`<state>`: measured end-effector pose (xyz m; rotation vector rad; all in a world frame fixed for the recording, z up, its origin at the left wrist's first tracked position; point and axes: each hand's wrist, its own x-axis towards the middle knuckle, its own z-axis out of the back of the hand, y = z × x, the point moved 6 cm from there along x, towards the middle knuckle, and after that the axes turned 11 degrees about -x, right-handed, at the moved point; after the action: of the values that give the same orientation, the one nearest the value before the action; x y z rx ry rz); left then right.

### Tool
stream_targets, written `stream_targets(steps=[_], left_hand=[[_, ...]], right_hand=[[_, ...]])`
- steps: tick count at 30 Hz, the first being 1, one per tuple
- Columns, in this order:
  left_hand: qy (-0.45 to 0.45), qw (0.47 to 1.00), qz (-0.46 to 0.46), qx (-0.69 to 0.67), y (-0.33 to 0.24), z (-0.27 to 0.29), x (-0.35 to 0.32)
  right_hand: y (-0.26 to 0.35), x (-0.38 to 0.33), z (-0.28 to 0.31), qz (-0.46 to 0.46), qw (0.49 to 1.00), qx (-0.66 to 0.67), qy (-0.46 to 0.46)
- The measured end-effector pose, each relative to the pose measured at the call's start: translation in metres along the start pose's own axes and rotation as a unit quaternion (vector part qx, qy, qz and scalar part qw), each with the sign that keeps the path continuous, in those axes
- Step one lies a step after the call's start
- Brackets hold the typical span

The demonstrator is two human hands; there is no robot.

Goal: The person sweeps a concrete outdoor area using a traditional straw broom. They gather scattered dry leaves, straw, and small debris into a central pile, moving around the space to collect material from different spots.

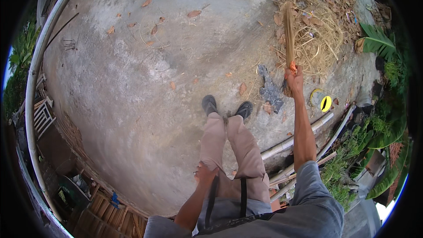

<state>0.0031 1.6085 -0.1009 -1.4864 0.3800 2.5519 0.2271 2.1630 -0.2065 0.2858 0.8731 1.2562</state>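
My right hand (294, 82), reached out to the front right, is closed around the bound end of a stick broom (288, 31). An orange wrapping shows just above my fingers. The bristles stretch away from me and lie against the left side of a pile of dry straw and brown leaves (319, 39). My left hand (205, 173) rests against my left thigh near the knee, and its fingers are mostly hidden. Just left of my right hand, a crumpled dark grey plastic sheet (269, 89) lies on the concrete.
A yellow-rimmed round container (317, 98) stands right of my right forearm. Pale pipes (297, 137) lie along the right edge, beside green plants (341, 167). Loose leaves (194, 13) dot the concrete floor (132, 119). A long curved pipe (30, 83) borders the left side.
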Motion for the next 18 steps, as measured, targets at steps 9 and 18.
stream_targets(steps=[9, 18], left_hand=[[0.004, 1.000, 0.014, -0.005, 0.000, -0.004, 0.003], [-0.013, 0.990, 0.057, -0.132, 0.014, 0.029, -0.008]], right_hand=[[0.006, -0.168, -0.246, 0.148, 0.887, -0.187, 0.396], [-0.043, 0.041, -0.049, -0.105, 0.984, 0.004, -0.143]])
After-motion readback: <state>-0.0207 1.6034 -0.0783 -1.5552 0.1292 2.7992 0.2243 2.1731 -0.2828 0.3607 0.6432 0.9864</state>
